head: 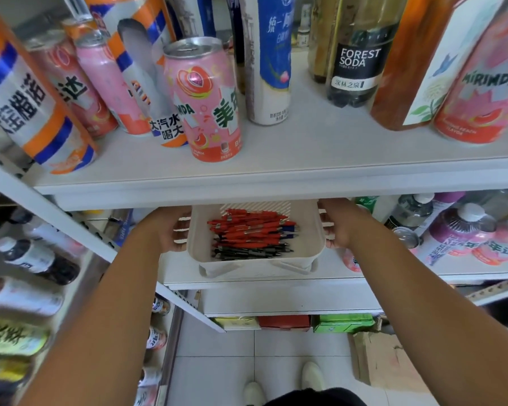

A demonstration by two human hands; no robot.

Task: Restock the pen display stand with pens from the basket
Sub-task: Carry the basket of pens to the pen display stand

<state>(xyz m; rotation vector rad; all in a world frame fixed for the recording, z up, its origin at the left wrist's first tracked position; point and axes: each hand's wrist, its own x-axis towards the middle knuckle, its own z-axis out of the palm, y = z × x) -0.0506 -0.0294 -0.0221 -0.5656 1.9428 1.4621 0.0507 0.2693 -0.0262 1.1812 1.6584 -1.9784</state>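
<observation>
A cream plastic basket (254, 266) sits on the lower white shelf, partly under the shelf above. Inside lie several pens (251, 232), mostly red ones on top, with a few black ones at the near side and blue tips at the right. My left hand (170, 228) grips the basket's left side, fingers curled round its slotted wall. My right hand (336, 222) grips the right side the same way. No pen display stand is in view.
The upper shelf (276, 177) overhangs the basket and carries pink cans and tall bottles. Bottles and pink cans (464, 232) stand right of the basket. More bottles fill the rack at left. Below are a tiled floor, a cardboard box (384, 358) and my shoes.
</observation>
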